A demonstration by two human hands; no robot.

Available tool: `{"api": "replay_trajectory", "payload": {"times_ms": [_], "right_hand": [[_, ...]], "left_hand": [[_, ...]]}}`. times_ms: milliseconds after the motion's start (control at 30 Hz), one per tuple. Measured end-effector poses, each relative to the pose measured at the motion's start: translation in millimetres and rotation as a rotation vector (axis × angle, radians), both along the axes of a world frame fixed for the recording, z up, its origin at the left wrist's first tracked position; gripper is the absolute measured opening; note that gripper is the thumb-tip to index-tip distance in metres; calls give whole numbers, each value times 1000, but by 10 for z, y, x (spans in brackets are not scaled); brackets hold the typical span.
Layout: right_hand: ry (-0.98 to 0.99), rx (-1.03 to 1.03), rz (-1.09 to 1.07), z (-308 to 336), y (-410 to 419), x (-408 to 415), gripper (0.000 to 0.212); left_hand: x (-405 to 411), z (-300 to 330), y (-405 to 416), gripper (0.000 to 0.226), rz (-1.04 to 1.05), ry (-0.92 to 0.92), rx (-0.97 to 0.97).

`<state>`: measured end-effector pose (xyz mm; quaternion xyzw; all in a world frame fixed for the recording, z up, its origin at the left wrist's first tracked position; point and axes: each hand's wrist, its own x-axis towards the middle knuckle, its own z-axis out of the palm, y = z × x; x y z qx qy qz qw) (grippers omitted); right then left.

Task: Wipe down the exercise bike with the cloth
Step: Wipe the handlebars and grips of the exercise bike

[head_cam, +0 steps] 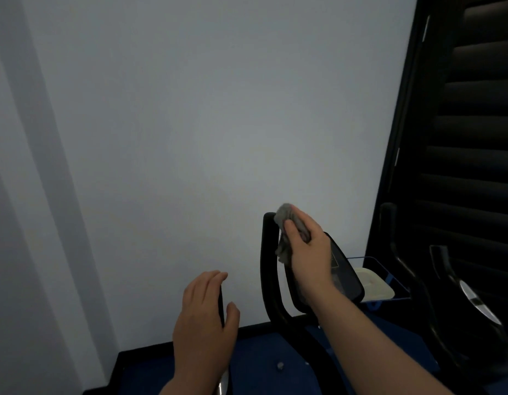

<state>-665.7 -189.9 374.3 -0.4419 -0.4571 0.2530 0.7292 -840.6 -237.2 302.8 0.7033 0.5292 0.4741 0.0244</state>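
Note:
The black exercise bike (271, 280) stands in front of me, its upright handlebar loop rising in the middle and its console (348, 277) behind my right arm. My right hand (309, 249) grips a crumpled grey cloth (287, 218) and holds it against the top of the handlebar loop. My left hand (204, 317) wraps around the left black handlebar grip (222, 306), fingers over its top and thumb on the right side. Most of that grip is hidden under the hand.
A plain white wall (190, 124) fills the view ahead. A dark shuttered window (475, 124) stands at the right. Another black machine frame (446, 280) is at the right, with a white tray in a blue rack (375, 283) behind it. Blue floor (261, 354) lies below.

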Motion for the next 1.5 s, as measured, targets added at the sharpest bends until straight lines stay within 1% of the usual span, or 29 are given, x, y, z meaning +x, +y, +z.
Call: {"api": "replay_trajectory", "payload": {"times_ms": [67,167,333,400,467,533,633,700,767,833,900,967,1033,1133,1200,1233,1333,1400,1433,1500], "right_hand": [[-36,11,-3,-5,14,-140,34],[-25,-19,-4,-167,-16,-171,37],[-83,-106,121,-225,-92,61,27],[-99,-75,106,-195,-116,113,27],[-238,53,-33,-103,-108,119,28],[-456,145,-157,-35,-94,40,27],[-784,159,-291,-140,-127,-64,31],[-899,152,-277,-279,-169,-24,35],[-908,136,-224,-337,-210,25,32],[-858,162,-207,-264,-199,20,26],[-808,237,-243,-108,-127,-18,26],[-833,261,-265,-19,-52,-54,26],[-890,230,-257,-121,-44,-50,26],[-914,124,-127,-409,-165,35,24],[-903,88,-44,-429,-227,93,20],[-888,98,-38,-365,-231,102,19],[-873,191,-176,-103,-177,68,18],[-908,174,-257,-80,-167,29,23],[-925,158,-258,-140,-187,21,25],[-903,114,-178,-310,-265,25,28]], "left_hand": [[-3,-7,2,51,-2,8,-1],[-3,-9,10,51,-5,11,1],[20,-21,31,51,-11,2,4],[15,-27,39,52,-11,-1,13],[15,-22,41,53,-15,7,23],[13,-23,44,53,-12,14,25],[1,-21,43,53,0,25,22],[-5,-17,39,53,4,23,15],[-8,-27,41,53,2,28,12],[-16,-37,41,53,2,32,13],[-9,-27,37,54,-1,25,11],[-1,-18,30,53,-6,13,7],[-11,-14,21,52,-12,12,17],[-38,-4,6,52,-10,23,14],[-46,-11,0,53,-11,29,14],[-46,-10,0,52,-11,29,16],[-34,3,-1,52,-8,27,9],[-32,7,-7,51,-8,24,0],[-35,8,-5,51,-9,25,-1],[-48,8,4,51,-10,33,-1]]}}
